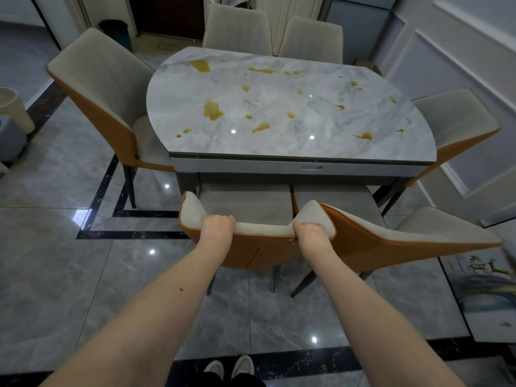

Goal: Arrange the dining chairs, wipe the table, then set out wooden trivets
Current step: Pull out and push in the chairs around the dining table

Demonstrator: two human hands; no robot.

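A grey marble dining table [321,118] carries several yellow-brown spills [212,110]. Directly before me stands a beige and orange dining chair [262,229], its seat tucked under the table's near edge. My left hand [217,227] grips the top of its backrest on the left, and my right hand [311,233] grips the same backrest on the right. A second chair [391,241] stands close beside it on the right, its backrest angled. No cloth or trivets are in view.
More chairs surround the table: one at the left [103,88], one at the right [458,118], two at the far side [237,29]. A white panelled wall runs along the right. A framed picture [485,291] leans at the lower right. Glossy tiled floor lies around.
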